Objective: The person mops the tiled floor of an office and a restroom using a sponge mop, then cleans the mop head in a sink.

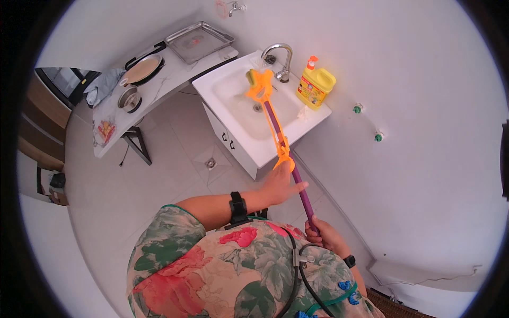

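Note:
A sponge mop with a purple pole [304,199] slants up from my body to the sink. Its orange head [262,87] is over the basin, with a yellow-green sponge [252,78] on its far side. My left hand [279,184] is closed at the orange lever partway down the pole, with a finger reaching across the pole; it is slightly blurred. Lower down, my right hand [326,233] wraps round the pole's near end. Beneath the mop head is the white sink [238,114], with wet-looking patches inside the basin.
A curved faucet [289,55] and a yellow jug with an orange cap [316,87] stand on the sink's rim. Left, a marble-patterned table [175,79] holds a metal tray [199,41], pan [142,70] and steel pot [129,99]. The wall rises close on the right.

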Action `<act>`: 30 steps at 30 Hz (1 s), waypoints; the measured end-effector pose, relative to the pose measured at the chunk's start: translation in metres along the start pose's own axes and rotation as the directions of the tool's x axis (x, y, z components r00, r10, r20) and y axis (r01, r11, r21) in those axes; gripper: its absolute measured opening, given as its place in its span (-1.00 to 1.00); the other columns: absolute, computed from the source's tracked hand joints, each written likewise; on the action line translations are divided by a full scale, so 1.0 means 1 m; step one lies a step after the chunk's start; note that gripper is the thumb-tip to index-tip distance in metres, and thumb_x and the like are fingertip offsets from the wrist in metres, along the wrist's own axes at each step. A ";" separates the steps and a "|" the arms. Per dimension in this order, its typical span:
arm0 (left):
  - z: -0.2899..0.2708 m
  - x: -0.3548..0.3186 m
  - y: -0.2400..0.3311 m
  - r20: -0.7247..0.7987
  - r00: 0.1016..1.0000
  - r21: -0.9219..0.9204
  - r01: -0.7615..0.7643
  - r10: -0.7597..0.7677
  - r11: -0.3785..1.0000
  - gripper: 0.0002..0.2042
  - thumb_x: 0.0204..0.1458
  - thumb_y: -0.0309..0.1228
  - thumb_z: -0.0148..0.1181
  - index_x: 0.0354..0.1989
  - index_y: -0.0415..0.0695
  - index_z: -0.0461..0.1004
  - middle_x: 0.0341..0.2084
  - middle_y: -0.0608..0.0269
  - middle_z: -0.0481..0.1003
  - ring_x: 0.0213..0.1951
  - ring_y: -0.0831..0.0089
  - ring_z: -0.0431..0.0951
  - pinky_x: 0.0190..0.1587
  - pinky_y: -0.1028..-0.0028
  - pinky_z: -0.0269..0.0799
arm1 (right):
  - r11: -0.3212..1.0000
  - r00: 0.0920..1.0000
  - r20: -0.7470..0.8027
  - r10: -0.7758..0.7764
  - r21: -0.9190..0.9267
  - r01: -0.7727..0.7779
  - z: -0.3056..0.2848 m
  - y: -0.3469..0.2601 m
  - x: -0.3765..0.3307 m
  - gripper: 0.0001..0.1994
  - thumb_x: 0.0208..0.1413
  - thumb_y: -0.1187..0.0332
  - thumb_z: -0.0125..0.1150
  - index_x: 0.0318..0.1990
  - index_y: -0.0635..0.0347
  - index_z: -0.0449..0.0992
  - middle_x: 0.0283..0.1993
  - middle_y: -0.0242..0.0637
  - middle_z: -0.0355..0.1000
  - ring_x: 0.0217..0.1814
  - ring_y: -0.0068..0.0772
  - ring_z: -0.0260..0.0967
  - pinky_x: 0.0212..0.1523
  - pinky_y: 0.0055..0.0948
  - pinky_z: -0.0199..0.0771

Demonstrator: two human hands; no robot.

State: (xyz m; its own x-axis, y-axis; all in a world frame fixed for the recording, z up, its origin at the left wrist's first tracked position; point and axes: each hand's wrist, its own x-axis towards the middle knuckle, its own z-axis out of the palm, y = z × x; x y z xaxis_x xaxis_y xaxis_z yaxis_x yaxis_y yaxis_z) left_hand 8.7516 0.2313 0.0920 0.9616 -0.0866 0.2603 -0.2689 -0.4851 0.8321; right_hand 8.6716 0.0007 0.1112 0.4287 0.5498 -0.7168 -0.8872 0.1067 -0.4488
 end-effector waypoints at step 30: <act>-0.037 0.165 -0.163 0.221 0.882 -0.543 0.466 -0.416 0.699 -0.62 0.11 -0.01 -0.21 -0.11 -0.05 0.20 -0.14 0.28 0.26 -0.03 0.40 0.19 -0.03 0.22 0.13 | 0.974 0.992 -0.076 -0.104 -0.211 0.085 -0.009 0.023 -0.024 -0.59 0.14 -0.05 -0.16 -0.36 0.13 0.36 -0.66 -0.60 0.07 -0.70 -0.77 -0.12 -0.70 -0.74 -0.14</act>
State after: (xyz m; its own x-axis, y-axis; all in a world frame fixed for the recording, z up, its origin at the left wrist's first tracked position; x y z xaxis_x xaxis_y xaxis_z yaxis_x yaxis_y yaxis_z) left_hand 8.9522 0.3284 0.0173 0.9721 -0.0670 -0.2249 0.2305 0.0927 0.9686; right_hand 8.6429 -0.0178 0.1133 0.5300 0.4709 -0.7052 -0.7915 -0.0238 -0.6108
